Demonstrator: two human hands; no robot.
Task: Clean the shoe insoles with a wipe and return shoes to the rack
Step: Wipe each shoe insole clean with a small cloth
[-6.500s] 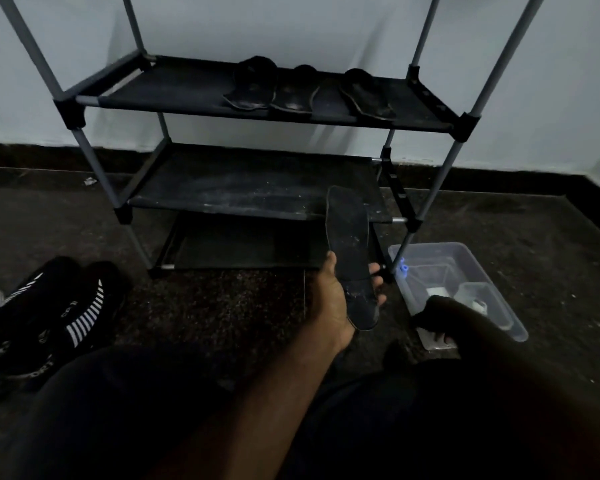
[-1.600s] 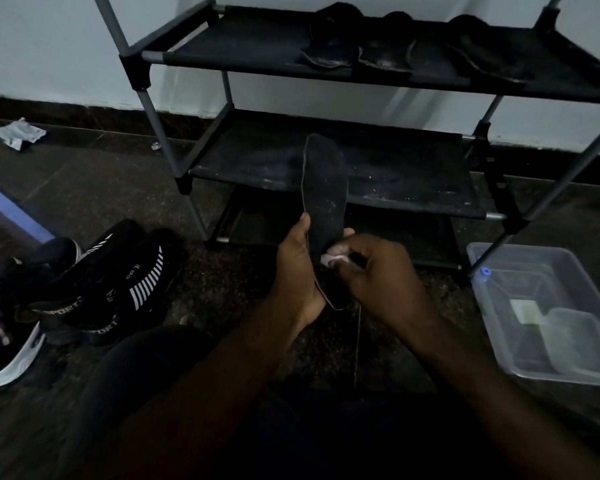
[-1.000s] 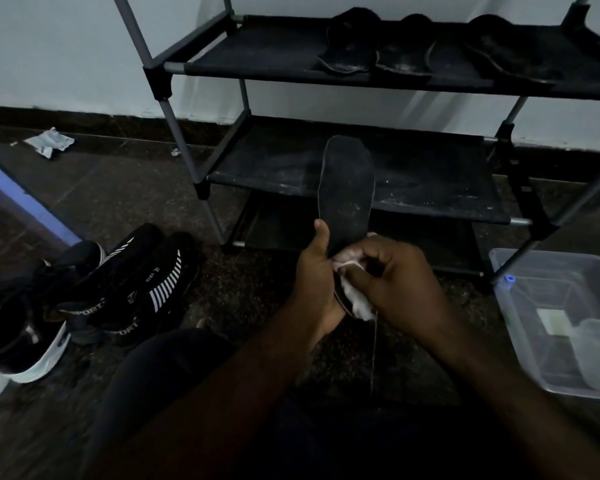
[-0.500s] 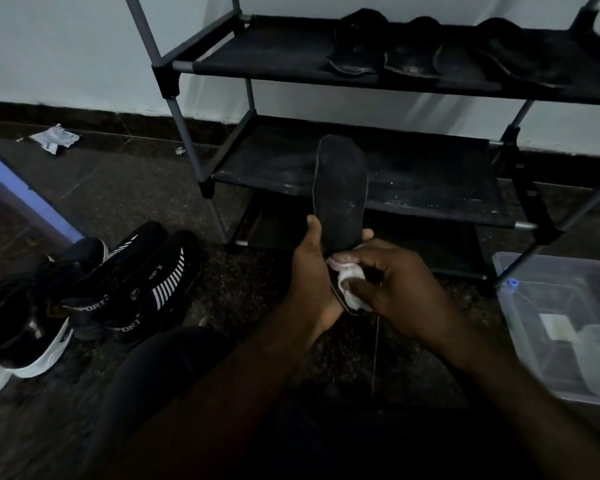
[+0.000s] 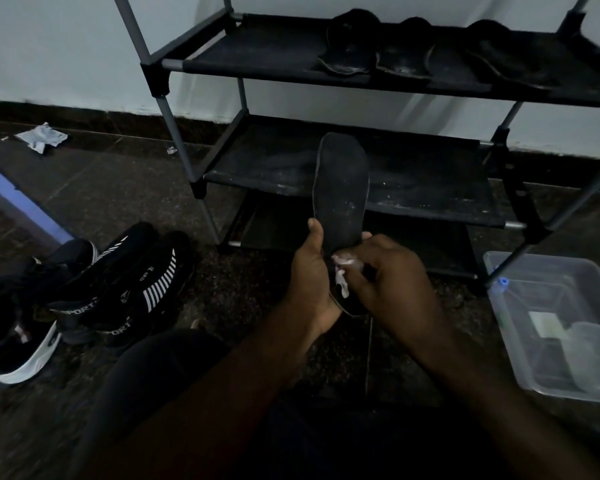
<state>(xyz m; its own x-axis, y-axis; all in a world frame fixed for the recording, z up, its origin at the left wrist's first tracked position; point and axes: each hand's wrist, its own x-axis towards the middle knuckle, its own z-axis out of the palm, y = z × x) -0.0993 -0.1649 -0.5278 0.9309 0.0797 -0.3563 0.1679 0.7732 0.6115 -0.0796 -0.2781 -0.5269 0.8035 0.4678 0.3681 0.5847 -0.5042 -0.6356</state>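
Observation:
A black insole [image 5: 342, 188] stands upright in front of the shoe rack [image 5: 378, 181], its toe end up. My left hand [image 5: 310, 282] grips its lower half from the left, thumb along the edge. My right hand [image 5: 385, 278] holds a small white wipe [image 5: 342, 271] and presses it against the insole's heel part. Three more dark insoles [image 5: 399, 53] lie on the rack's top shelf. Black sport shoes [image 5: 118, 289] with white stripes stand on the floor at the left.
A clear plastic bin [image 5: 561, 327] with a smaller container inside sits on the floor at the right, beside the rack's leg. A crumpled white scrap [image 5: 42, 136] lies by the wall at the left. A black shoe with a white sole [image 5: 18, 344] lies at the far left.
My right hand with the wipe has rubbed over the insole's lower part, shifting a little. The insole has stayed upright in my left hand. The camera has drifted slightly.

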